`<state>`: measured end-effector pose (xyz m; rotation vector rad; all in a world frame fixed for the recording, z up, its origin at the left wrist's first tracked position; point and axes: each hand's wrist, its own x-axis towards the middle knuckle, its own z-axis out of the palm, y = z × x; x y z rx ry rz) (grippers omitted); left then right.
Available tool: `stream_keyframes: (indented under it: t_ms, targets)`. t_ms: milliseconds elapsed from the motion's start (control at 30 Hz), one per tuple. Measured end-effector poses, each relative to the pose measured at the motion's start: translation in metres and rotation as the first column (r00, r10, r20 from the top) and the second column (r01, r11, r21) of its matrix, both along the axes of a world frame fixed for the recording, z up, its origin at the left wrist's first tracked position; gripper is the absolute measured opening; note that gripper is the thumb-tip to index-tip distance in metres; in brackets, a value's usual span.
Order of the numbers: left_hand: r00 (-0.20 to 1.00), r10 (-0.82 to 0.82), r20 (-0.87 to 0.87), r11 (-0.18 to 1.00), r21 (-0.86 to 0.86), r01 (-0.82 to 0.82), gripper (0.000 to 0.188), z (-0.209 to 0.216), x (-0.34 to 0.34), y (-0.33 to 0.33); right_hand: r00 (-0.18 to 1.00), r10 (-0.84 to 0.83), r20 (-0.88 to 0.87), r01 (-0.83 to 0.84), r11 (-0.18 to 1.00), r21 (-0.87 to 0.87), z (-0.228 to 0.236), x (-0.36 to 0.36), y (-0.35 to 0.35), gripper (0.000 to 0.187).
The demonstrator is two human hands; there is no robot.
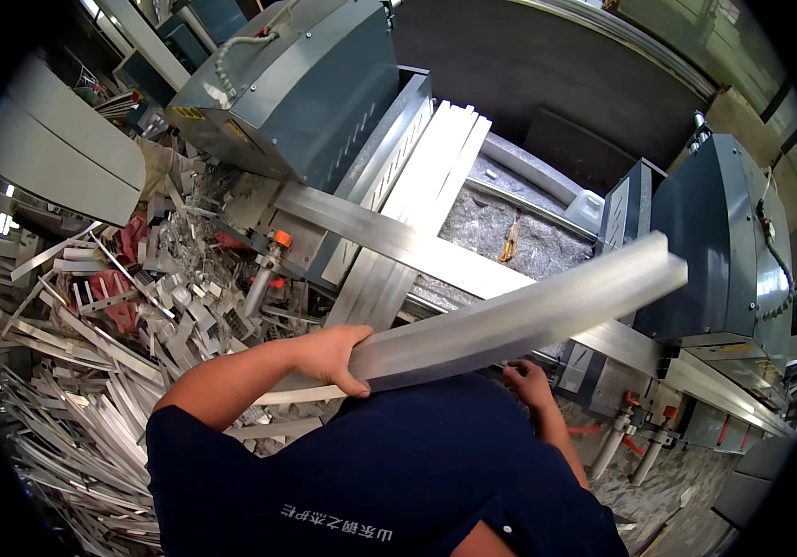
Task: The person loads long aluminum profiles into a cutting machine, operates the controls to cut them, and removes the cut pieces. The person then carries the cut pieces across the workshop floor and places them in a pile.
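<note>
Directly at the left hand [329, 357], the near end of a pale metal profile [519, 320] was gripped, thumb on the near side. The profile extended rightward and away from that hand, its far end unsupported and slightly blurred. The right hand [530, 381] was positioned below the profile's middle with fingers bent; whether it made contact could not be determined. Left of the left hand, a heap of metal offcuts [176, 288] was present. Ahead of both hands, a metal rail [389, 237] ran crosswise. Beyond the rail from the left hand, a row of pale bars [426, 176] lay side by side; their placement appeared complete. The gripped profile was not yet set down, so its handling was judged unfinished. To the right of this row, a yellow-handled tool [509, 243] lay unused. Farther out, a left machine housing [324, 102] and a right machine housing [700, 241] flanked the bed.
</note>
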<state>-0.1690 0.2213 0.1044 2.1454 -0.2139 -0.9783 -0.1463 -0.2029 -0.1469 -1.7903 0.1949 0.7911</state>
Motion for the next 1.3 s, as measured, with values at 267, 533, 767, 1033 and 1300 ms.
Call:
stream_keyframes:
  t_ms: [267, 533, 767, 1033, 1300]
  targets:
    - [0.822, 0.158, -0.547, 0.729, -0.497, -0.471, 0.099, -0.067, -0.044, 0.021, 0.994, 0.09, 0.053, -0.086, 0.993, -0.079, 0.009, 0.007, -0.004, 0.048]
    - [0.668, 0.162, -0.726, 0.476, -0.536, -0.697, 0.098, -0.105, -0.062, 0.033, 0.995, 0.099, 0.024, -0.096, 0.991, -0.089, 0.017, -0.005, 0.01, 0.044]
    - [0.495, 0.103, -0.863, 0.196, -0.47, -0.861, 0.089, -0.092, -0.068, 0.036, 0.988, 0.097, 0.117, -0.103, 0.994, 0.043, 0.067, 0.006, 0.024, 0.066]
    - [0.411, 0.222, -0.884, 0.107, -0.397, -0.912, 0.086, -0.123, -0.096, 0.062, 0.962, 0.069, 0.263, -0.15, 0.942, 0.3, 0.15, 0.033, 0.065, 0.085]
    - [0.329, 0.165, -0.93, 0.019, -0.33, -0.944, 0.082, -0.117, -0.107, 0.049, 0.941, 0.263, 0.215, -0.312, 0.92, 0.238, 0.137, 0.029, 0.081, 0.059]
